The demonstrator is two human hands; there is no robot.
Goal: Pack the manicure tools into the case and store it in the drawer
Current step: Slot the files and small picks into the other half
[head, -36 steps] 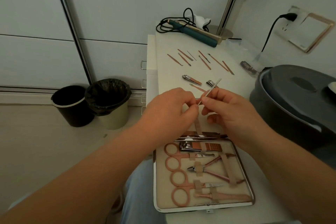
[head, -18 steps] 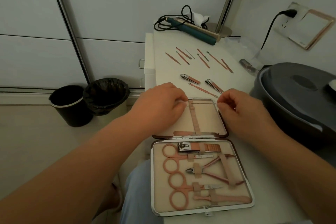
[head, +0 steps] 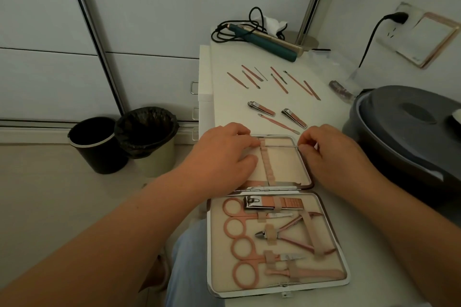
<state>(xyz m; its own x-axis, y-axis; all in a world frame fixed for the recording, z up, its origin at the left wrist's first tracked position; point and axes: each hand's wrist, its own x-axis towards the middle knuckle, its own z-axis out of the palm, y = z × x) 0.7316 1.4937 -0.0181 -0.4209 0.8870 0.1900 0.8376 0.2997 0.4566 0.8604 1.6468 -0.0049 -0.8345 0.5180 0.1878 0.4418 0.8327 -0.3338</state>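
Observation:
The manicure case [head: 331, 271] lies open on the white table. Its near half holds scissors, a nipper and a large clipper under straps. A beige elastic strip [head: 267, 164] runs down the far half. My right hand [head: 329, 154] pinches a thin silver tool [head: 282, 146] lying across the top of the far half, its tip at the strip's top loop. My left hand [head: 224, 157] rests on the far half, fingers at that loop. Two nail clippers [head: 262, 108] and several rose-gold sticks [head: 277, 80] lie loose further back.
A teal hair straightener [head: 269, 42] with a black cord and a mirror stand [head: 309, 15] are at the table's far end. A dark grey lidded tub [head: 409, 132] sits on the right. Two bins [head: 124, 139] stand on the floor left. Drawer handles [head: 194, 87] show on the table's left side.
Both hands came down from in front of me to the case's far half. The thin silver tool went from tilted upright in the air to lying flat at the strip's top loop.

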